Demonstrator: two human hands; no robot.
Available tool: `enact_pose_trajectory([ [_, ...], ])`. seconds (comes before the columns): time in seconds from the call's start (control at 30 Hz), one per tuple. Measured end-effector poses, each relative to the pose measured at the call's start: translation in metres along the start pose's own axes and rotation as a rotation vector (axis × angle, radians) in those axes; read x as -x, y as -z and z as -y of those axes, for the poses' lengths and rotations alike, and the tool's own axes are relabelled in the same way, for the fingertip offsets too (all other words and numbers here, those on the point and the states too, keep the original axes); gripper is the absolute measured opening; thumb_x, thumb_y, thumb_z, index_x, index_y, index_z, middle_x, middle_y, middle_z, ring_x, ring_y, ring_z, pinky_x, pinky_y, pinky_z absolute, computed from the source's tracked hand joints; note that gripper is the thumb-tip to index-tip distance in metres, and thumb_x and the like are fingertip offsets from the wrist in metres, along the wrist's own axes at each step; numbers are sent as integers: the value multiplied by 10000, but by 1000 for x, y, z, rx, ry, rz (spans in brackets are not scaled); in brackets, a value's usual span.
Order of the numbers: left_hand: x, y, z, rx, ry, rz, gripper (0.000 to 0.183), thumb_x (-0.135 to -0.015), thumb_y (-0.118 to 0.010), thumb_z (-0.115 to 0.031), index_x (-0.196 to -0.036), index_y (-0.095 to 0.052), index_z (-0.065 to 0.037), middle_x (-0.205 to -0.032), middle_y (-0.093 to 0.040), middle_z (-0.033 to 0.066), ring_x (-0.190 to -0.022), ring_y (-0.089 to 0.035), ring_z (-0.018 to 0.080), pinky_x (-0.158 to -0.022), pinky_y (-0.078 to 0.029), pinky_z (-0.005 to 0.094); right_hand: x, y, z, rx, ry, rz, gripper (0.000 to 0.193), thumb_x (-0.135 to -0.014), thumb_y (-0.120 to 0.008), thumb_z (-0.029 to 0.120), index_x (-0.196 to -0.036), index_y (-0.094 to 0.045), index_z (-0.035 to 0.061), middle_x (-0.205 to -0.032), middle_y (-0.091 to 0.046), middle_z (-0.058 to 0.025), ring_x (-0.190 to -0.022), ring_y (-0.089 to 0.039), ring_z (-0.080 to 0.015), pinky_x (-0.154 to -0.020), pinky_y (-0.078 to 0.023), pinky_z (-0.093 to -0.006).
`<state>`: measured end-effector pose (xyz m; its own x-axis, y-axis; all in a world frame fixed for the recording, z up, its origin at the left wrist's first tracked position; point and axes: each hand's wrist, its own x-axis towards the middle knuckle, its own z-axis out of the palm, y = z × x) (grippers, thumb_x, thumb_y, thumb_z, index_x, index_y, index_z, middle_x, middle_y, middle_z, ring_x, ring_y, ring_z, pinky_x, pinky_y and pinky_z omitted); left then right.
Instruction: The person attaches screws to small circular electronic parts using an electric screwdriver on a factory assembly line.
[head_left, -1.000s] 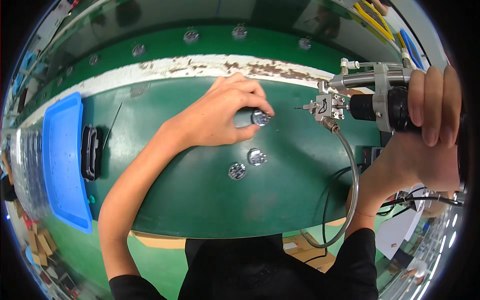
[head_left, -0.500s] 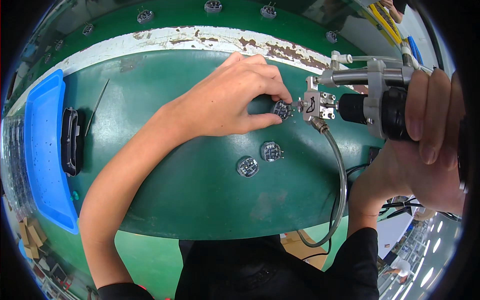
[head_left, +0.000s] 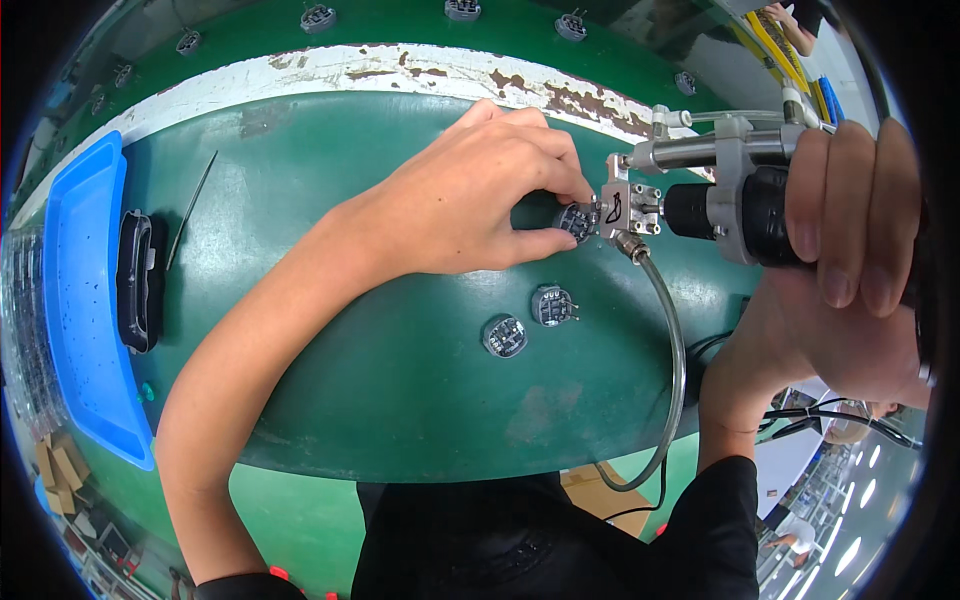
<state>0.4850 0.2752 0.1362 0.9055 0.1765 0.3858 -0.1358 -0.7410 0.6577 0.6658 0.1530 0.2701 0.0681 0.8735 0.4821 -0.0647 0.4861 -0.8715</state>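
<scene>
My left hand (head_left: 490, 190) pinches a small round grey electronic module (head_left: 575, 222) between thumb and fingers, on or just above the green bench. My right hand (head_left: 840, 250) is wrapped around the black body of a powered screwdriver (head_left: 690, 210), held sideways. The screwdriver's metal nozzle block (head_left: 624, 208), fed by a clear hose (head_left: 680, 350), meets the right side of the held module; the exact contact is hidden. Nearer to me lie two similar modules, one with pins sticking out (head_left: 552, 305) and one showing its circuit face (head_left: 505, 336).
At the left stand a blue tray (head_left: 85, 300) and a black oblong case (head_left: 138, 280), with a thin metal rod (head_left: 192, 210) beside them. Beyond the chipped white ledge (head_left: 430, 72), several modules (head_left: 318, 18) sit on a green surface. Black cables (head_left: 820, 412) hang at the right.
The screwdriver nozzle and the held module have come together, the module shifting slightly right. Modules beyond the ledge have moved right. Both hands keep their grips.
</scene>
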Motion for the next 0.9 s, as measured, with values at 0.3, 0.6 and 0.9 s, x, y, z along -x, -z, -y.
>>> enact_pose_trajectory([
  [0.3,-2,2,-2,-3,10,-13,248,-822,-808,-206,-989,-711,-52,-1038,-673,29,-1037,-594,253,-946,-401,400,-11,-3,4,-9,11,18,257,-981,-606,320,-994,-551,69,-727,-474,55,-593,-466,-74,-649,-391,-251],
  [0.6,-5,2,-1,1,28,-83,417,-779,-873,-288,-819,-531,-53,-822,-564,63,-872,-526,270,-818,-452,392,-29,2,5,-58,191,316,596,-882,-660,556,-1173,-509,58,-720,-503,60,-591,-510,-76,-626,-422,-258],
  [0.9,-7,1,0,-1,25,-91,477,-754,-887,-304,-784,-488,-44,-783,-530,84,-821,-508,293,-787,-436,395,-7,31,15,-29,156,266,859,-743,-726,801,-1174,-503,91,-713,-537,65,-596,-554,-64,-609,-454,-248],
])
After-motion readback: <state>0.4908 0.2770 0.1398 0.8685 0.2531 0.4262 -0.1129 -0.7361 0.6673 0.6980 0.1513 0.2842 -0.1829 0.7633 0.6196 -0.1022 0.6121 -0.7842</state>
